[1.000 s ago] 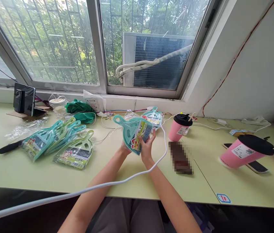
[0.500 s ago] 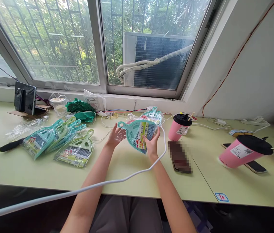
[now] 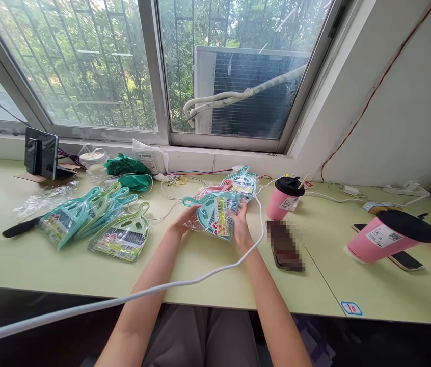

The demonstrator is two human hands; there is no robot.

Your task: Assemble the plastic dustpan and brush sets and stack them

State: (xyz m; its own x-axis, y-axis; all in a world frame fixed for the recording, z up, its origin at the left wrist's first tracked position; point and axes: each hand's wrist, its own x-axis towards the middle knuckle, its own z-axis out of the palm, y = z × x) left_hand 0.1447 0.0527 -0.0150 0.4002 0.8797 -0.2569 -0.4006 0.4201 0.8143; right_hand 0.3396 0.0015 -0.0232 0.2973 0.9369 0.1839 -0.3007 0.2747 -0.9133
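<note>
Teal dustpan (image 3: 207, 213): right hand (image 3: 241, 227) clasps, left hand (image 3: 180, 221) half-open.

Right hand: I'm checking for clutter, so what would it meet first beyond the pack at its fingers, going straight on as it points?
Past the front teal pack, the right hand would probably meet the rear teal pack lying behind it; depth is unclear here.

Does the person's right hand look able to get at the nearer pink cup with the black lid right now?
Probably yes: the pink cup stands close by. But the right hand holds the turquoise plastic dustpan in clear wrapping, and a white cable appears between hand and cup.
</note>
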